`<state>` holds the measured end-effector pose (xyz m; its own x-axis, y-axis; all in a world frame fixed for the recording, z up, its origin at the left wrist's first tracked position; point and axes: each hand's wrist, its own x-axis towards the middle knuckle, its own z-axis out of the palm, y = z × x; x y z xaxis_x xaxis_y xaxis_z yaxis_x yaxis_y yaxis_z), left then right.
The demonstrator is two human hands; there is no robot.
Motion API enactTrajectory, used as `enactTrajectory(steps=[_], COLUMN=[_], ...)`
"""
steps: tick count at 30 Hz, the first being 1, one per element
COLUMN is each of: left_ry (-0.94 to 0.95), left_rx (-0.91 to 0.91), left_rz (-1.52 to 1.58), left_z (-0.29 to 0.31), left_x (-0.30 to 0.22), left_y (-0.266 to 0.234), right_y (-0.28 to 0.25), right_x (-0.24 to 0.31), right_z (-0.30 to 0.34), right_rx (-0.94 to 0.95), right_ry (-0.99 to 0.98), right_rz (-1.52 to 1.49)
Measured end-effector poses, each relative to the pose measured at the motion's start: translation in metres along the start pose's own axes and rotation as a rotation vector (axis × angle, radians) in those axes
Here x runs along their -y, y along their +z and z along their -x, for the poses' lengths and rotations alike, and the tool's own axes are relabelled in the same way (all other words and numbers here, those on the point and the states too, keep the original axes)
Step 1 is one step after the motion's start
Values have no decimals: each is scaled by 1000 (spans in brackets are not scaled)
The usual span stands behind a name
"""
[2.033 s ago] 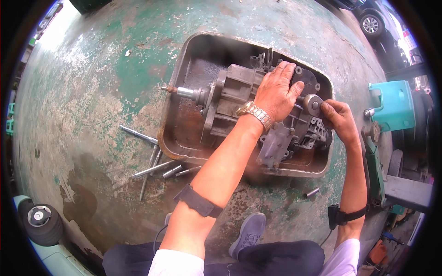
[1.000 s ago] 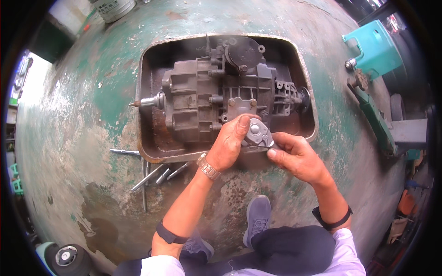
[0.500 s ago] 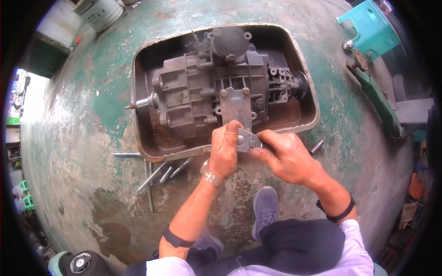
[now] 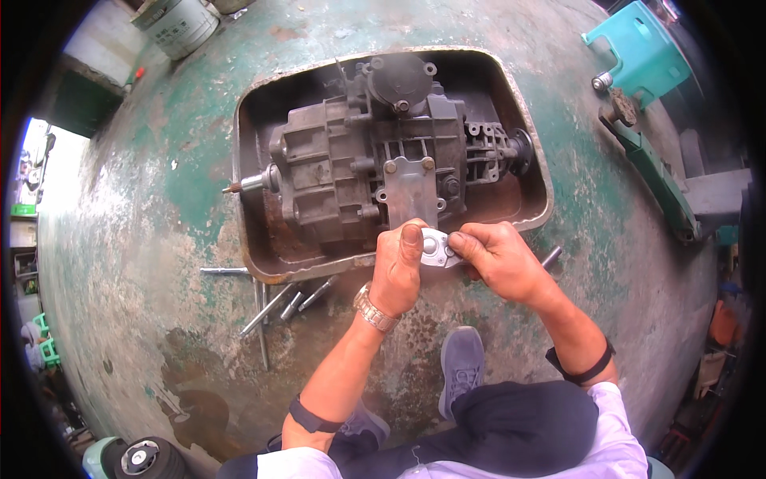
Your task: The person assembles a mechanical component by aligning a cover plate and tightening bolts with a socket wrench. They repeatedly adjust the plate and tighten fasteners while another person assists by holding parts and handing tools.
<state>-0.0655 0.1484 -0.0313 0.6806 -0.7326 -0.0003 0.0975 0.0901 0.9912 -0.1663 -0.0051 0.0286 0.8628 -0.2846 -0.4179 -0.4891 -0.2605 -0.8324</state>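
Note:
In front of me my left hand (image 4: 399, 267) is closed round a ratchet wrench, its thumb pointing up. The wrench's silver head (image 4: 432, 247), with a round disc in its middle, shows between my hands; its handle is hidden. My right hand (image 4: 499, 259) pinches the right end of the head between thumb and forefinger. Just beyond my hands lies a grey gearbox (image 4: 327, 160), with a flat metal plate (image 4: 410, 188) bolted to its near side. Two bolt heads show along the plate's far edge, and my left fingertips hide its near end.
The gearbox sits in a rusty metal pan (image 4: 542, 172). Steel bars and sockets (image 4: 267, 310) lie on the floor left of my hands, and a tube (image 4: 550, 257) at the right. A green jack (image 4: 654, 180), turquoise stool (image 4: 638, 52) and white bucket (image 4: 179, 28) stand farther off.
Both hands have shifted slightly right with the ratchet wrench, and its head is tilted differently, catching more light. My right thumb has moved up onto the head's end.

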Motion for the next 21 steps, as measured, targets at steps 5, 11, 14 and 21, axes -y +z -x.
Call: enactTrajectory(steps=[5,11,14,21], left_ry=[-67,48,116,612], left_rx=[-24,-356,-484,-747], left_rz=[103,114,-87,-697], left_z=[-10,-41,-60,-103], left_x=[-3,-2,-4,-13], left_y=[-1,-21,-42,-98], right_y=[-3,-11,-11,14], right_x=[0,11,25,45], right_z=[2,-23,-45,-83], right_rx=[-18,-229,-280,-346], right_ry=[120,24,21,-11], right_rz=[-354,-643,-743,-794])
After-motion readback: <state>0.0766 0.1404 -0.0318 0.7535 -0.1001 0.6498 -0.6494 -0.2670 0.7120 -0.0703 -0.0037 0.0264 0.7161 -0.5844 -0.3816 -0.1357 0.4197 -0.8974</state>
